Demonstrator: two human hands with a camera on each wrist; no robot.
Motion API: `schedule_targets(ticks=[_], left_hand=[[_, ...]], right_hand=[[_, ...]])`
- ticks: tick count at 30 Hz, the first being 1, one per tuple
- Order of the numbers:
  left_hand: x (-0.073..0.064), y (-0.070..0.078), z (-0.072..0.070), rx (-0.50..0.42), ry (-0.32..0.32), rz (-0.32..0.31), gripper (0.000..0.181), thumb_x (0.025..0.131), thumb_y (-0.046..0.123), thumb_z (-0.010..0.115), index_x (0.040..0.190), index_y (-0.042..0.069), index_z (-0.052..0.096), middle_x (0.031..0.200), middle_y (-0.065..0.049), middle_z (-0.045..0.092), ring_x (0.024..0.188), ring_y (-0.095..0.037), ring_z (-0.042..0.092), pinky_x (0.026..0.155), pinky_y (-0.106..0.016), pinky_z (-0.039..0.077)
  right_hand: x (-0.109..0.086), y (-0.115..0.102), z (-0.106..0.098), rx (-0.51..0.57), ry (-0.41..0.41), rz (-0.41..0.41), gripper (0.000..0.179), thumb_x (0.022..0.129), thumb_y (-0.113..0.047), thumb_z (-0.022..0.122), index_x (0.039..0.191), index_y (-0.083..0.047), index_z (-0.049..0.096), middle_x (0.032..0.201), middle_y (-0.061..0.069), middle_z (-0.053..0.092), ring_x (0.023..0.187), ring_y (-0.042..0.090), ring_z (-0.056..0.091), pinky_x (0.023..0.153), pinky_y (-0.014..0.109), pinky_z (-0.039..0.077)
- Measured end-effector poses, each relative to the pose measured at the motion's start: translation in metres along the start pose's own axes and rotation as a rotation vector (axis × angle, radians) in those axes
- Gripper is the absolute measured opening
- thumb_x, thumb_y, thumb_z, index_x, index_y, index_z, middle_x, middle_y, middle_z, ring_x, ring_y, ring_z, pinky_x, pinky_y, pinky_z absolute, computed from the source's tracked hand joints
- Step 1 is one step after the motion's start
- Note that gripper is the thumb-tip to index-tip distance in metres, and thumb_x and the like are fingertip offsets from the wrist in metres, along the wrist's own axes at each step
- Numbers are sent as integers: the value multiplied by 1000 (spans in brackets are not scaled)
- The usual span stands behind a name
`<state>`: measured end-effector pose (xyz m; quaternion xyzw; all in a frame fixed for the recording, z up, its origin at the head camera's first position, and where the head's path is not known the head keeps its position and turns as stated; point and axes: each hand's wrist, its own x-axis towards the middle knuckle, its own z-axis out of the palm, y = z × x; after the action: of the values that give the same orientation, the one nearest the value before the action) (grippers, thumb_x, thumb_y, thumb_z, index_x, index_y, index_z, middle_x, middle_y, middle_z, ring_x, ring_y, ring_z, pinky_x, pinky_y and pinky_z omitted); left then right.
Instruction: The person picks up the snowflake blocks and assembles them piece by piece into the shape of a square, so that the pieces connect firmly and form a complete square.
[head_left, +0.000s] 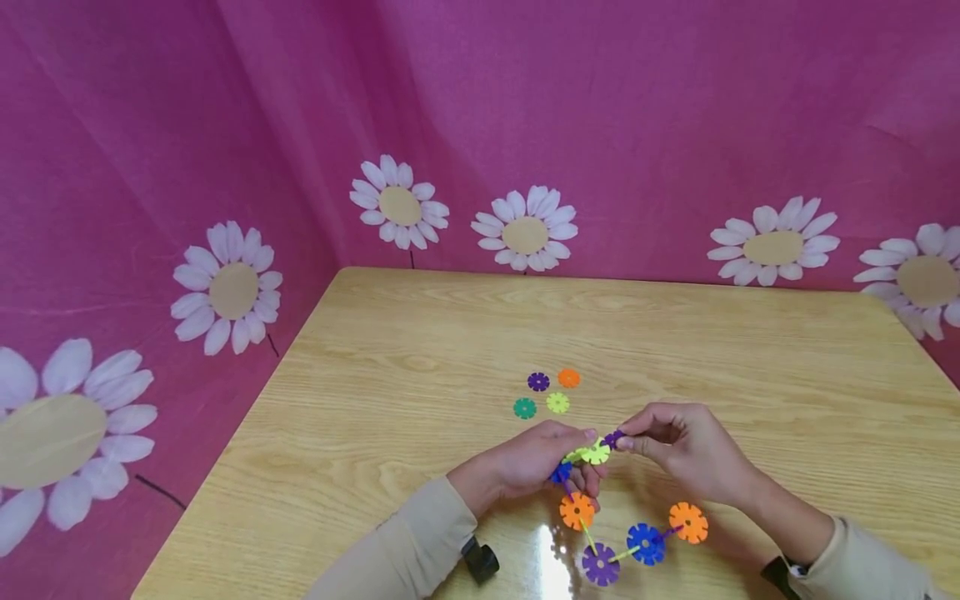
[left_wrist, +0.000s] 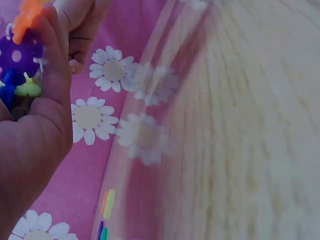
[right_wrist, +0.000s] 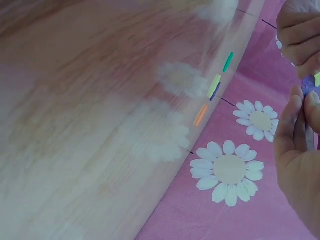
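Note:
A chain of notched plastic discs hangs in a loop from my left hand [head_left: 528, 460], which pinches its upper end at a yellow-green disc [head_left: 597, 452]. Below the fingers come a blue disc [head_left: 560, 472], an orange disc [head_left: 577, 511], a purple disc [head_left: 601, 565], another blue disc [head_left: 646, 544] and an orange end disc [head_left: 688, 522]. Between thumb and fingertips my right hand [head_left: 701, 454] pinches a dark purple disc [head_left: 613, 439], its edge right at the yellow-green one. In the right wrist view this purple disc [right_wrist: 308, 84] shows between the two hands.
Beyond the hands, four loose discs lie flat on the wooden table [head_left: 420, 375]: purple [head_left: 537, 382], orange [head_left: 569, 378], green [head_left: 525, 408] and yellow-green [head_left: 558, 403]. A pink cloth with printed daisies [head_left: 525, 235] hangs along the table's back and left edges.

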<state>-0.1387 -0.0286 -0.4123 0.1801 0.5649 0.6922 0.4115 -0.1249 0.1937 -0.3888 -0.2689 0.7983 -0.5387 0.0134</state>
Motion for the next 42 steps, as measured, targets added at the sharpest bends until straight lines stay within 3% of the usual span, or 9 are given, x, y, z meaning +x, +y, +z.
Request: schedule_targets(ticks=[3, 9, 14, 21, 26, 30, 34, 42], left_hand=[[0, -1, -1, 1, -6, 6, 59, 99, 36, 39, 102, -21, 53, 71, -7, 64, 63, -14, 62, 56, -20, 49], [5, -4, 2, -71, -7, 33, 59, 99, 36, 38, 106, -21, 52, 75, -7, 65, 67, -14, 65, 61, -21, 52], [5, -5, 5, -125, -17, -1, 59, 98, 40, 38, 106, -16, 56, 77, -8, 67, 70, -14, 65, 63, -22, 52], [4, -2, 1, -180, -125, -29, 74, 96, 51, 32, 114, -19, 48, 82, -7, 67, 78, -12, 64, 70, -25, 52], [6, -1, 1, -149, -180, -33, 87, 94, 59, 25, 119, -23, 42, 83, -6, 67, 82, -16, 64, 80, -30, 51], [10, 0, 5, -155, -155, -79, 87, 92, 61, 27, 119, -21, 42, 83, -9, 66, 79, -21, 66, 82, -34, 51], [11, 0, 10, -159, -114, -117, 80, 93, 57, 33, 119, -17, 44, 83, -11, 65, 75, -22, 67, 75, -32, 53], [10, -2, 14, -208, -55, -105, 51, 95, 50, 37, 93, 2, 53, 78, -14, 64, 70, -25, 66, 69, -30, 55]], right_hand=[[3, 0, -2, 23, -34, -16, 9, 81, -2, 68, 88, -8, 68, 83, 5, 69, 75, 25, 67, 63, 36, 55], [10, 10, -9, 115, -69, 40, 10, 82, -2, 67, 92, -3, 68, 86, 9, 69, 76, 29, 67, 65, 39, 54], [14, 21, -15, 186, -136, 72, 13, 84, -3, 65, 96, 1, 66, 89, 13, 69, 80, 34, 66, 69, 42, 52], [21, 25, -22, 141, -243, 89, 12, 86, -10, 64, 96, -4, 65, 89, 10, 68, 83, 36, 64, 74, 36, 53], [26, 26, -23, 165, -339, 22, 11, 87, -6, 61, 98, -4, 64, 91, 10, 68, 84, 35, 64, 74, 38, 53], [31, 26, -21, 150, -380, -17, 11, 88, -6, 61, 98, -6, 65, 92, 9, 68, 84, 29, 64, 72, 36, 53], [36, 25, -17, 154, -395, -26, 11, 88, -5, 61, 98, -7, 65, 93, 9, 68, 85, 25, 64, 71, 37, 54], [39, 28, -16, 223, -429, -49, 15, 87, 1, 59, 101, -2, 64, 95, 14, 67, 84, 31, 64, 71, 40, 54]])
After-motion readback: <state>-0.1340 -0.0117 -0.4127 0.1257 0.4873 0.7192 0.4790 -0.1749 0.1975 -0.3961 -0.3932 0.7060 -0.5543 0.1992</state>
